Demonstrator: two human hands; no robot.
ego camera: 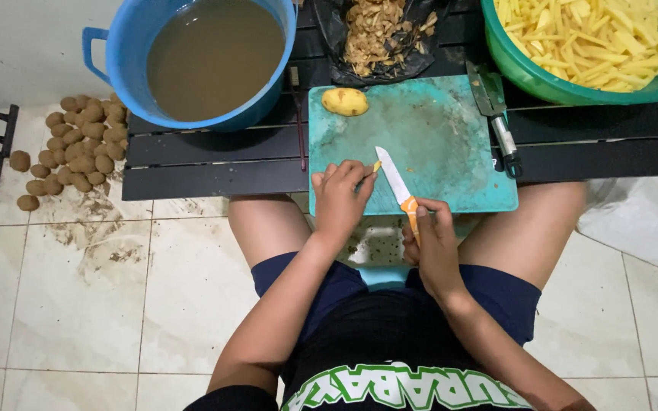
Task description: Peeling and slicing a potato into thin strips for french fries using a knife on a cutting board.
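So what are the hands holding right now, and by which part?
The right hand grips a knife by its orange handle, blade over the teal cutting board. The left hand pinches a small yellow potato piece at its fingertips.

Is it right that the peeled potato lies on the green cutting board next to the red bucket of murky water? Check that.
Wrong in one respect: the bucket of murky water is blue, not red, as the head view shows. The peeled potato does lie on the green cutting board.

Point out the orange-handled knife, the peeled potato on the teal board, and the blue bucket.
orange-handled knife (pixel 392 177), head view, middle of blade
peeled potato (pixel 345 101), head view, centre
blue bucket (pixel 132 53), head view, left rim
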